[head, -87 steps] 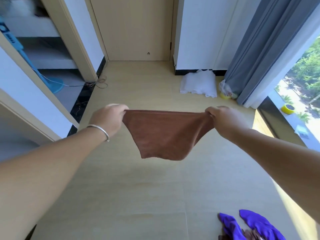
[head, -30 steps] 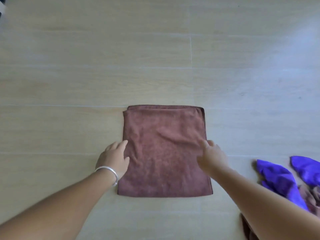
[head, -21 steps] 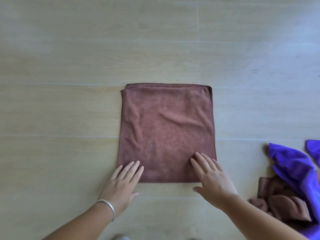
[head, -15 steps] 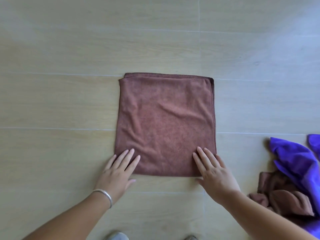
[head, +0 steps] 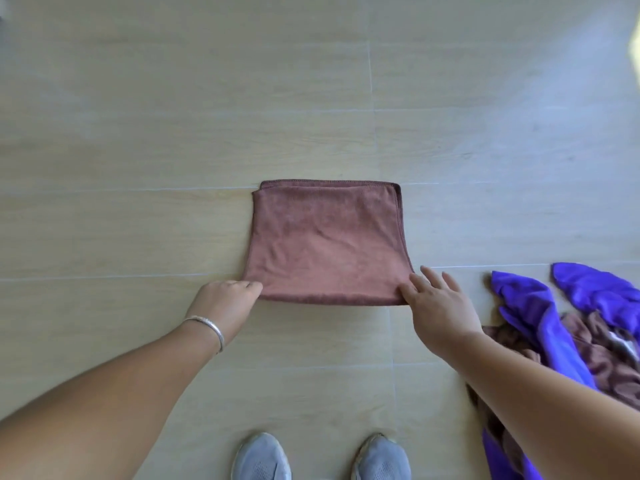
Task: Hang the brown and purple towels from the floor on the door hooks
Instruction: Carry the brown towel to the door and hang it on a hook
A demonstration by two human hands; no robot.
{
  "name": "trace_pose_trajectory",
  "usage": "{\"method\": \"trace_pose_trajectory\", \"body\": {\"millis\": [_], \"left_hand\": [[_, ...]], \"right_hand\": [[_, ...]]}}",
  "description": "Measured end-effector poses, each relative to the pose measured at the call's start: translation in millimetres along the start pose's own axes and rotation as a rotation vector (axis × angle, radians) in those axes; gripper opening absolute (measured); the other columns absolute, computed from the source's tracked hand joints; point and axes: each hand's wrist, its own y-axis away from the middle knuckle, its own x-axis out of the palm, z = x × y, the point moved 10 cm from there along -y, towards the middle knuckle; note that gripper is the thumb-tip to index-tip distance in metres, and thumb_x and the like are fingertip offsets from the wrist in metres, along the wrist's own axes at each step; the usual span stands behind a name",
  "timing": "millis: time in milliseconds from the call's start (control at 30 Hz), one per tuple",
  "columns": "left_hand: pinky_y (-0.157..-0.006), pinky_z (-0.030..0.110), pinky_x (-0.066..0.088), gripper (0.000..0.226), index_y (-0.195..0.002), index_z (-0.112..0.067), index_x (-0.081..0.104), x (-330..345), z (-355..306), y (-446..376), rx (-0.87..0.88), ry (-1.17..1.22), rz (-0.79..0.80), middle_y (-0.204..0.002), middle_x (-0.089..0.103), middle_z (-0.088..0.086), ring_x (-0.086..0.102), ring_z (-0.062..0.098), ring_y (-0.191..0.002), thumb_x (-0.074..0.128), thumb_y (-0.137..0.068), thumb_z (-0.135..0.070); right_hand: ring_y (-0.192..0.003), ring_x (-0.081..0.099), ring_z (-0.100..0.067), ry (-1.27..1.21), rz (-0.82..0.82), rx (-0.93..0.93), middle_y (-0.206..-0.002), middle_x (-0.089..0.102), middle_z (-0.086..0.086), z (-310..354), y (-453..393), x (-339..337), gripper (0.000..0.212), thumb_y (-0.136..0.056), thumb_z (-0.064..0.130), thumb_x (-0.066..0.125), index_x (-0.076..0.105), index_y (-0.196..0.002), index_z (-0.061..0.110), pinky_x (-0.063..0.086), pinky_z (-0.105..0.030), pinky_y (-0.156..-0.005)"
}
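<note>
Head view, looking straight down at pale wood-look floor (head: 138,140). Folded brown towel (head: 325,244) lying flat on the floor, squarish, stitched hem along the far edge, layered edges showing at the far right corner, fold along the near edge. Left hand (head: 225,303) at the near left corner, fingers curled in, fingertips touching the corner; whether pinching cloth or only pressing against it, cannot tell. Silver bangle (head: 207,329) on the left wrist. Right hand (head: 438,306) at the near right corner, open, fingers spread and extended, thumb touching the corner edge, remaining fingers on the floor just beside the towel's right side; gripping nothing. Both bare forearms reaching in from the lower corners. To the right, apart from the folded towel, a crumpled heap: purple towel (head: 533,306) draped over more brown cloth (head: 602,362), partly hidden behind the right forearm; number of pieces in the heap not clear. Second purple lobe (head: 595,289) at the far right, possibly the same towel, cannot tell. Two grey shoes (head: 261,459) at the bottom edge, toes pointing toward the folded towel, well short of it. Bright glare at the top right corner.
</note>
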Motion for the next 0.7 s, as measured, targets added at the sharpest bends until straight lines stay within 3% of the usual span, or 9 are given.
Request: {"method": "trace_pose_trajectory", "body": {"millis": [200,467,700], "left_hand": [[-0.069,0.028,0.042,0.038,-0.117,-0.028,0.052,-86,20,19,-0.027,-0.034,-0.017,-0.109,0.067,-0.003,0.064,0.023,-0.101,0.045,-0.087,-0.007],[-0.067,0.031,0.039,0.046,-0.108,-0.028,0.050,-217,50,58,-0.033,0.055,-0.088,-0.104,0.064,-0.006,0.062,0.021,-0.096,0.040,-0.075,0.002],[-0.068,0.030,0.038,0.041,-0.112,-0.026,0.051,-364,79,109,0.012,-0.016,-0.137,-0.106,0.066,0.003,0.062,0.027,-0.099,0.039,-0.081,-0.001]], "right_hand": [[-0.144,0.023,-0.014,-0.005,-0.088,0.021,-0.132,0.057,0.006,-20,21,-103,0.044,-0.087,0.003,0.030,0.054,-0.119,0.023,0.011,-0.034,-0.118],[-0.134,0.039,-0.016,0.047,-0.120,0.054,-0.112,0.066,0.009,-50,66,-228,0.039,-0.082,0.003,0.038,0.052,-0.112,0.023,0.015,-0.033,-0.116],[-0.137,0.037,-0.016,0.107,-0.212,0.037,-0.118,0.065,0.007,-63,117,-357,0.039,-0.088,0.007,0.034,0.047,-0.122,0.021,0.019,-0.035,-0.114]]}}
